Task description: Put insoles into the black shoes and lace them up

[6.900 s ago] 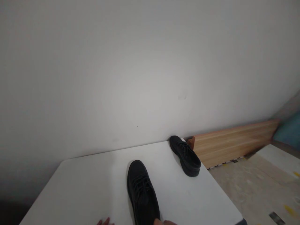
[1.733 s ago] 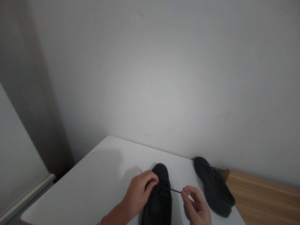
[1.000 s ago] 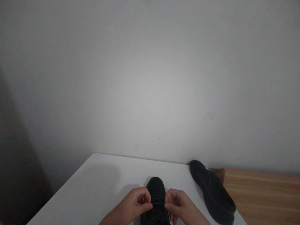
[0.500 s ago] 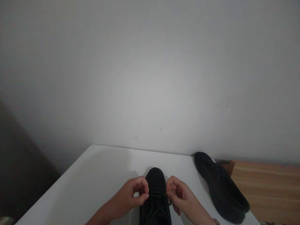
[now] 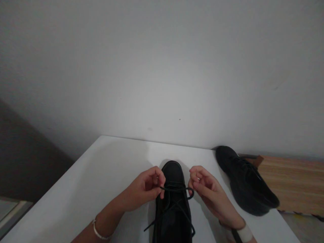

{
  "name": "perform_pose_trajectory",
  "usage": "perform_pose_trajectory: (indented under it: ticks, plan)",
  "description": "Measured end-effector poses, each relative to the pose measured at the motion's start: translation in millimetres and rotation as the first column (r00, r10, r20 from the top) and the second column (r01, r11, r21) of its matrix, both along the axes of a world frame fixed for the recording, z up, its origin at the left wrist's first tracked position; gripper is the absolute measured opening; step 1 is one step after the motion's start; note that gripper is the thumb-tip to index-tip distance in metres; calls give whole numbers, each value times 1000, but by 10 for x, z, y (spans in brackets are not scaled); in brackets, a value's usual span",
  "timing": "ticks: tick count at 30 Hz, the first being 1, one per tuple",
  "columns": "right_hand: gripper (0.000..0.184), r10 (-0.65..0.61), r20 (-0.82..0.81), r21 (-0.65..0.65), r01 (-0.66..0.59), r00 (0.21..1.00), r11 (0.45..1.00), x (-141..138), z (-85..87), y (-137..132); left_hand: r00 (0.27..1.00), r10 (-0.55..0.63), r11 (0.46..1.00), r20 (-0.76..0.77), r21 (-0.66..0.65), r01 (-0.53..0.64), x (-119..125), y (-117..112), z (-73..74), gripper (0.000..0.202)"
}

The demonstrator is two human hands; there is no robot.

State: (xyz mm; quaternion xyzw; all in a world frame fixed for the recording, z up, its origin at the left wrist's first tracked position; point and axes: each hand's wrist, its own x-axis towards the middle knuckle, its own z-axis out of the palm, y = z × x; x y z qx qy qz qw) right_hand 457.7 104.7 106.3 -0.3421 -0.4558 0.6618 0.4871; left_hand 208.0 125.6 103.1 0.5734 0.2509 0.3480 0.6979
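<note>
A black lace-up shoe (image 5: 173, 171) stands on the white table in front of me, toe pointing away. My left hand (image 5: 143, 186), at the shoe's left side, pinches a black shoelace (image 5: 177, 190) between thumb and fingers. From there the lace crosses over the shoe and bends into a loop on the right. Beside that loop is my right hand (image 5: 209, 189), its fingers loosely curled and the thumb apart from the index finger. No lace shows gripped in it. Loose lace ends hang down on both sides of the shoe, nearer to me.
A second black shoe (image 5: 246, 184) lies at the right edge of the white table (image 5: 113, 158). Behind the table rises a pale wall (image 5: 162, 84). A wood-grain board (image 5: 296, 182) is to the right, beyond that shoe.
My right hand has moved right, away from the shoe, and its fingers have loosened. A lace loop now shows on the right. The view has tipped down, so everything sits higher.
</note>
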Motion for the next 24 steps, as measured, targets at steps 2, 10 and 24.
perform_pose_trajectory:
  ticks: [2,10,24]
  plan:
    - [34,45,-14,-5,-45,999,999,-10,13,-8,999,21,999,-24,24,-21,-5,-8,22,21]
    - [35,102,287,119,-141,952,983,1,31,-56,898,356,774,-259,619,-129,28,-85,54,33]
    - [12,-443,453,495,194,774,847,-134,-68,-79,781,598,707,-179,578,-408,67,-76,72,15]
